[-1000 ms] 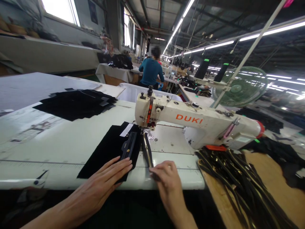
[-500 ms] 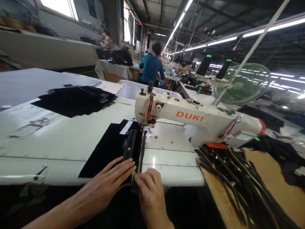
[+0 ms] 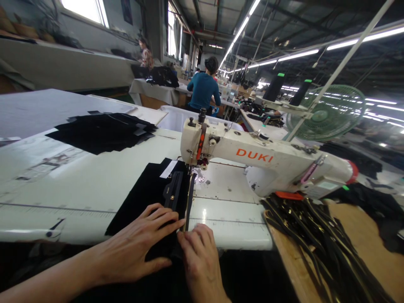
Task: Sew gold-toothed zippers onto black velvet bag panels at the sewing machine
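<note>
A black fabric panel (image 3: 137, 200) lies on the sewing table, with a white label (image 3: 168, 168) and a dark strip with a gold stud (image 3: 173, 191) on it. Along its right edge runs a black zipper (image 3: 190, 198) with gold teeth, its far end beneath the needle area of the sewing machine (image 3: 227, 145). My left hand (image 3: 139, 244) rests flat on the panel, fingers stretched towards the zipper and thumb spread away. At the table's front edge, my right hand (image 3: 200, 259) is closed with its fingertips pinching the zipper's near end, which they partly hide.
Black fabric pieces (image 3: 104, 132) are piled at the back left. Many black zippers (image 3: 315, 235) hang over a brown board (image 3: 366, 235) on the right. Beyond the machine stand a green fan (image 3: 334, 111), thread cones (image 3: 274, 87) and a person in a blue top (image 3: 203, 89).
My left hand's fingers have shifted and its thumb has spread into view below. My right hand keeps its pinch at the zipper. The whole view has moved slightly.
</note>
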`<control>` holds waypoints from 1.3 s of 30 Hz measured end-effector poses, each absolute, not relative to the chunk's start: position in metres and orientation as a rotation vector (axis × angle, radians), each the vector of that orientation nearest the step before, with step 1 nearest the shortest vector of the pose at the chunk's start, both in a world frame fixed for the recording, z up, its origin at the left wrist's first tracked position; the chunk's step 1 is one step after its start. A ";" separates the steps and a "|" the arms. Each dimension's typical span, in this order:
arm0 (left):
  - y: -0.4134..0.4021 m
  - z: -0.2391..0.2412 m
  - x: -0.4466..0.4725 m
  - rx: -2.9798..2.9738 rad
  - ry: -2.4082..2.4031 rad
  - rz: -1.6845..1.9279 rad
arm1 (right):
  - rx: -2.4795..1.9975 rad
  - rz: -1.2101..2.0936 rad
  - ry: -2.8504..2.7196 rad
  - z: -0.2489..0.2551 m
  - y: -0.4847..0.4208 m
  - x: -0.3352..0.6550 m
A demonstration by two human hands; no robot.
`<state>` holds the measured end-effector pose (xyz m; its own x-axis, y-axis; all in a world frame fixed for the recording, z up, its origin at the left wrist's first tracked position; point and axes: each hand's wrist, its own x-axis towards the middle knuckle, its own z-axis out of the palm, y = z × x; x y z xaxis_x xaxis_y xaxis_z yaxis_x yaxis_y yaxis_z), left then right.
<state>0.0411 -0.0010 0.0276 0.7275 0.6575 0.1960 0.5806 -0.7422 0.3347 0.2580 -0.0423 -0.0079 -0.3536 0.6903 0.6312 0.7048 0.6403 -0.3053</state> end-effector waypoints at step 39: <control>0.039 0.022 0.035 2.760 0.614 0.429 | -1.042 0.096 -2.527 0.020 0.103 0.286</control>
